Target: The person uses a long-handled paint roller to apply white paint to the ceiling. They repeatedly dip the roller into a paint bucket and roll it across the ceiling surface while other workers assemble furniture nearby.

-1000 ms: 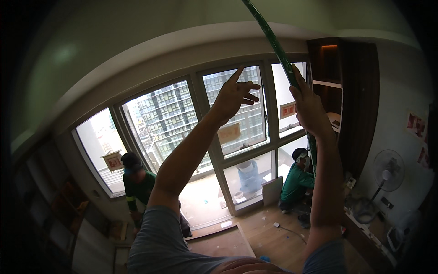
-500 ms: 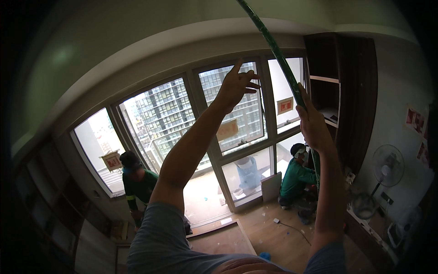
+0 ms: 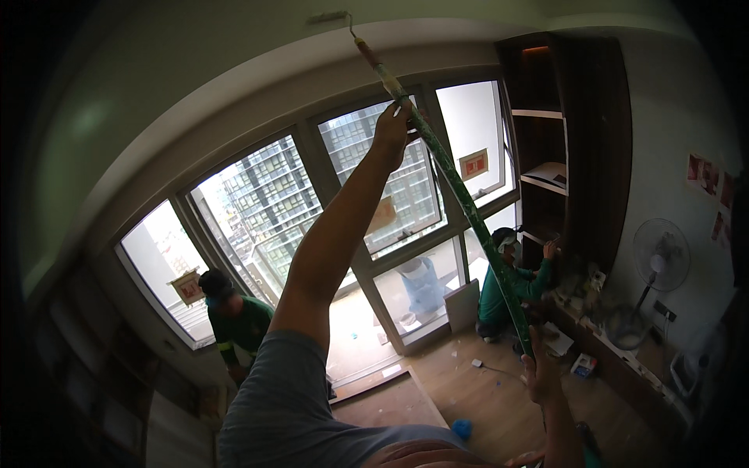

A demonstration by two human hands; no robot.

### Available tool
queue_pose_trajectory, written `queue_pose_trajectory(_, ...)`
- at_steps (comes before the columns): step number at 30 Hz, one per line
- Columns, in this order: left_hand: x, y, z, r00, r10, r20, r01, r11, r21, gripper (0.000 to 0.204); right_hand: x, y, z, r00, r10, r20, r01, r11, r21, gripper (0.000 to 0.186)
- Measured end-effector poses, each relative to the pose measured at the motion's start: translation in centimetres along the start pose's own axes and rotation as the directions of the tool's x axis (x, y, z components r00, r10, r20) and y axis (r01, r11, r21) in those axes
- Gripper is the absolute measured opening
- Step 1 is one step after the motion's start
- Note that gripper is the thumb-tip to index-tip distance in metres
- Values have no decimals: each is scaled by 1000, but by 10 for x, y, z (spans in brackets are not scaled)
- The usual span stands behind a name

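Note:
A paint roller on a long green pole (image 3: 468, 207) slants across the view from lower right to upper left. Its roller head (image 3: 328, 16) is up at the pale ceiling; whether it touches the surface I cannot tell. Raised high, my left hand (image 3: 395, 131) is closed round the upper part of the pole, below the worn, paint-marked handle. Low on the right, my right hand (image 3: 544, 377) grips the pole near its bottom end. Part of that hand's fingers is behind the pole.
A person in green (image 3: 238, 320) stands at the left, and another person (image 3: 490, 296) crouches by the dark shelving (image 3: 597, 140). A standing fan (image 3: 661, 253) is at the right. Large windows (image 3: 378, 171) fill the far wall. A blue crumpled thing (image 3: 462, 428) lies on the floor.
My left hand, open and off the pole before, now grips it. The pole has come down, bringing the roller head into view, and my right hand is lower. The crouching person has raised an arm.

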State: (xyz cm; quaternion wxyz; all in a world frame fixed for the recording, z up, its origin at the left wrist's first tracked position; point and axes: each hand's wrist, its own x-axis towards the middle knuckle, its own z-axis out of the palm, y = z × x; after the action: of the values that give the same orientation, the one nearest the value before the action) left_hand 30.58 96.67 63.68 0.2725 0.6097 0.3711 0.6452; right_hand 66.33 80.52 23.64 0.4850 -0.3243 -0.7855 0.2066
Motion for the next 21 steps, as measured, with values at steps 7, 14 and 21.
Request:
queue_pose_trajectory(7, -28, -23, 2, 998, -54, -29, 55, 998, 26, 39, -65, 15, 2, 961, 229, 152, -239, 970, 49, 61)
queue_pose_trajectory(14, -24, -1, 18, 1000, -13, -7, 13, 998, 55, 39, -58, 12, 7, 988, 149, 49, -152, 985, 82, 59)
queue_pose_trajectory(21, -4, 5, -1, 1000, -15, -23, 17, 997, 72, 38, -20, -11, 6, 990, 124, 64, -129, 988, 84, 57)
